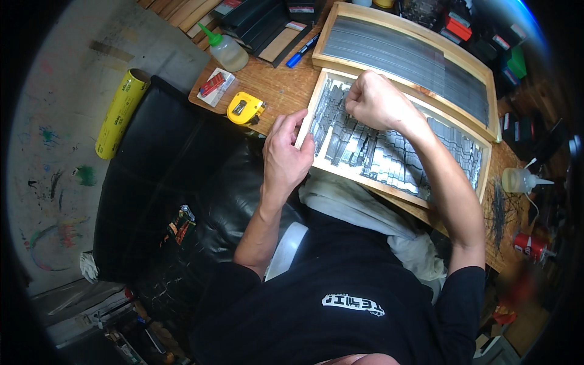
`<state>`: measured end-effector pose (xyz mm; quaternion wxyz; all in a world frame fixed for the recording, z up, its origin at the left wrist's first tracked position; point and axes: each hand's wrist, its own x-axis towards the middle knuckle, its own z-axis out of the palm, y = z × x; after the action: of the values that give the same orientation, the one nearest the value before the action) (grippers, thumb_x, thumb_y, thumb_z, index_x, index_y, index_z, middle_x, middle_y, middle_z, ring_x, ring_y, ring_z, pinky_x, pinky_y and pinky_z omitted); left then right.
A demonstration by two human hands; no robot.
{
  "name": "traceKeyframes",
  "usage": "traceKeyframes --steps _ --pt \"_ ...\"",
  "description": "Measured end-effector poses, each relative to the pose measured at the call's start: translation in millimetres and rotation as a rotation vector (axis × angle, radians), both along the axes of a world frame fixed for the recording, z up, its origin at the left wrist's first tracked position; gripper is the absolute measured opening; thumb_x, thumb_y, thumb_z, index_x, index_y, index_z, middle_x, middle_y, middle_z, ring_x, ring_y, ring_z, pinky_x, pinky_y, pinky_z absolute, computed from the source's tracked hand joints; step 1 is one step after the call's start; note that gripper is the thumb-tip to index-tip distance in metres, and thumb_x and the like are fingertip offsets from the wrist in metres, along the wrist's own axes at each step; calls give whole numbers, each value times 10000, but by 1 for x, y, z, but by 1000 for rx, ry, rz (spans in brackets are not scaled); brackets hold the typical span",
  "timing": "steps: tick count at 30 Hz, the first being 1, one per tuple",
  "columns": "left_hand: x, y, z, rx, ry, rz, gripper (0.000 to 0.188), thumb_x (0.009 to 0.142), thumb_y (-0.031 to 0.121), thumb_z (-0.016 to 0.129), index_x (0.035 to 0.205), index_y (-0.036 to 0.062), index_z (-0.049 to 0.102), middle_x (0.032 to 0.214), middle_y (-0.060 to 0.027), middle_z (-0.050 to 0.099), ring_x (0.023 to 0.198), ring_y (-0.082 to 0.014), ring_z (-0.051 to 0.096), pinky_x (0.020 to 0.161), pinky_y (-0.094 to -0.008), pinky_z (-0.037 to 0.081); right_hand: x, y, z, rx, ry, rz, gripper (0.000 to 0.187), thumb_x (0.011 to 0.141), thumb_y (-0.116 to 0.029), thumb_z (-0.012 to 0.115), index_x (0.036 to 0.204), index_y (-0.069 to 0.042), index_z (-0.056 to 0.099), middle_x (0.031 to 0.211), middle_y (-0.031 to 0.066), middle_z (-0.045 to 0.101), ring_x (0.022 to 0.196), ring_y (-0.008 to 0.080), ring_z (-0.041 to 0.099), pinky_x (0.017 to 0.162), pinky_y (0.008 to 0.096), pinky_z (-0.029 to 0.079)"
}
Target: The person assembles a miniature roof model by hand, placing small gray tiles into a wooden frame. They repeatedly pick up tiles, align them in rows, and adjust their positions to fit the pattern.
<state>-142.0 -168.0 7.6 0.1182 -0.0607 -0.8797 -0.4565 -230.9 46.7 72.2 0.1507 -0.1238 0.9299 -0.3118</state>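
Observation:
A shallow wooden tray [391, 188] lies at the table's front edge, filled with rows of thin dark grey strips [389, 152]. Its left corner is gripped by my left hand [286, 152], fingers along the side and thumb at the front. Over the tray's left half, my right hand [380, 102] is closed in a fist, low against the strips. Whatever its fingers pinch is hidden beneath the hand. Pale gaps show between some strips left of centre. Directly behind stands a second wooden frame [420, 27] with a dark, finely ribbed panel [389, 48].
Left on the wooden table [274, 79] lie a yellow tape measure [244, 108], a green-tipped squeeze bottle [230, 53], a small red packet [214, 84] and a blue marker [302, 51]. At right are another squeeze bottle [519, 180] and a red can [529, 246]. A black couch [182, 152] adjoins.

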Motion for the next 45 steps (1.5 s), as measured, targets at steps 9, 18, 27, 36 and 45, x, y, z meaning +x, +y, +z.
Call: traceKeyframes --steps 9,18,27,36,45 --pt "0 -1 0 -10 -13 -2 482 854 -20 765 1329 -37 685 1053 -122 693 777 -143 559 724 -284 517 -1 2 -11 -64 16 -44 149 883 -51 696 859 33 817 787 192 778 772 246 770 766 408 622" --pt "1 0 1 -17 -35 2 462 864 26 728 1323 9 680 1011 -139 641 776 -256 610 767 -373 538 -4 0 -13 -50 9 -18 144 878 -48 698 870 26 821 785 189 777 772 241 768 767 402 623" --pt "1 0 1 -6 -14 -3 490 854 -16 763 1337 -32 683 1062 -116 686 782 -136 556 725 -283 519 0 0 -12 -119 15 24 159 868 -44 692 908 29 827 833 208 787 816 255 781 798 395 625" --pt "1 0 -2 13 -12 -2 486 859 -34 771 1337 -41 682 1076 -114 684 802 -131 555 729 -272 518 1 3 -18 -172 45 27 172 853 -28 684 920 32 831 865 267 777 861 315 798 836 419 626" --pt "1 0 -2 13 -12 -7 479 869 -30 763 1340 -45 680 1070 -108 681 783 -119 541 706 -265 510 2 1 -17 -168 84 62 148 850 -16 679 872 34 816 822 232 774 802 294 785 791 422 620"
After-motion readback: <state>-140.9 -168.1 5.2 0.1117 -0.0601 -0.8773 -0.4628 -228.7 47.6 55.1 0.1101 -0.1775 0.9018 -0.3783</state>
